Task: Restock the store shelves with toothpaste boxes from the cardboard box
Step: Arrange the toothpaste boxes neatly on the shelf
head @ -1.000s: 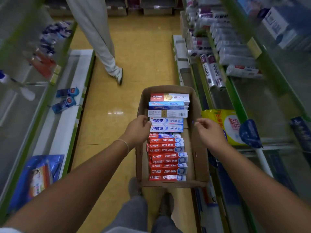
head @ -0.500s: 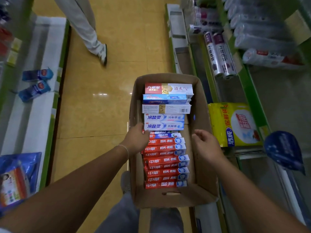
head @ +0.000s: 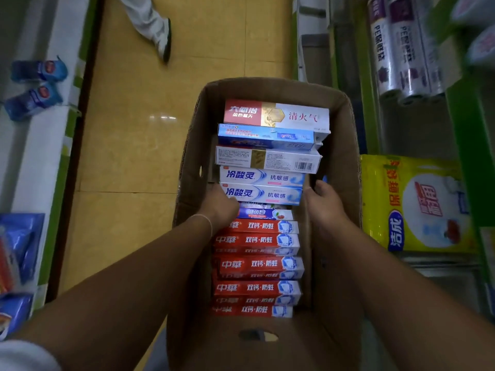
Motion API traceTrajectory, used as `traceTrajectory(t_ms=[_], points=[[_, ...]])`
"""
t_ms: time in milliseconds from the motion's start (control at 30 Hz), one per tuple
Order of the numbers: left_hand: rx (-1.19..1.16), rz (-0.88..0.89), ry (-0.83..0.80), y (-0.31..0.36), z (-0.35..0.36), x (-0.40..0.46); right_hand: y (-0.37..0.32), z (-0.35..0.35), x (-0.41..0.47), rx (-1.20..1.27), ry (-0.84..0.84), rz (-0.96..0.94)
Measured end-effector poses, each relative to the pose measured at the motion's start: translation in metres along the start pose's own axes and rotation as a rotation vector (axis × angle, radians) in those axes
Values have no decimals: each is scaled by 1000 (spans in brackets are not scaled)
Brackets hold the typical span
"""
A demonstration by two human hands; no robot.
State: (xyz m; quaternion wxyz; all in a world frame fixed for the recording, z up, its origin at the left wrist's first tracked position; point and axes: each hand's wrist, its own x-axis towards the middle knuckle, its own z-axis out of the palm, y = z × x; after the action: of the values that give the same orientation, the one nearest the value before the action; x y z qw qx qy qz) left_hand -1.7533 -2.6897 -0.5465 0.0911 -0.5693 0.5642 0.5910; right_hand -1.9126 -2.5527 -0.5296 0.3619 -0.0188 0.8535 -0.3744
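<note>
An open cardboard box [head: 345, 145] sits low in front of me, filled with a row of toothpaste boxes. Several red ones [head: 257, 263] lie nearest me, two white-blue ones [head: 263, 194] in the middle, and mixed boxes [head: 276, 115] at the far end. Both hands are inside the box. My left hand [head: 221, 210] is at the left end of the nearer white-blue box, its fingers curled down out of sight. At the right end of the same box, the fingers of my right hand [head: 325, 204] curl against it.
A right-hand shelf holds a yellow package [head: 417, 204] and wrapped rolls [head: 401, 49]. The left shelf [head: 53, 145] carries blue packs [head: 34, 100]. Another person's foot [head: 163, 36] stands on the yellow tiled aisle floor [head: 128, 156] ahead.
My view has dropped closer to the box. Both hands moved from the box's outer sides in to the ends of the white-blue toothpaste box.
</note>
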Motion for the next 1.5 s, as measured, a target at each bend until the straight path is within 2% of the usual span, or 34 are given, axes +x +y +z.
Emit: traceTrajectory(t_ms=[167,467,633,867,933,1033,1267,1500], points=[[-61,-55,30,-3,11,25,5,18,38,-6,-45,12],[-158,-107,91,3,13,30,6,19,34,85,-65,12],[-171,-122,68,-6,12,21,8,13,31,90,-203,46],[-181,-44,-24,-5,3,-18,5,1,23,40,-168,29],[-175,-23,-74,-5,2,-35,3,-2,15,-14,-150,-34],[-135,6,-63,-5,0,-55,1,-9,-1,-45,-163,-165],[-136,58,-58,4,-20,-104,-6,-43,-39,76,-177,-250],[-149,140,-41,23,-52,-158,-42,-84,-92,202,-136,-314]])
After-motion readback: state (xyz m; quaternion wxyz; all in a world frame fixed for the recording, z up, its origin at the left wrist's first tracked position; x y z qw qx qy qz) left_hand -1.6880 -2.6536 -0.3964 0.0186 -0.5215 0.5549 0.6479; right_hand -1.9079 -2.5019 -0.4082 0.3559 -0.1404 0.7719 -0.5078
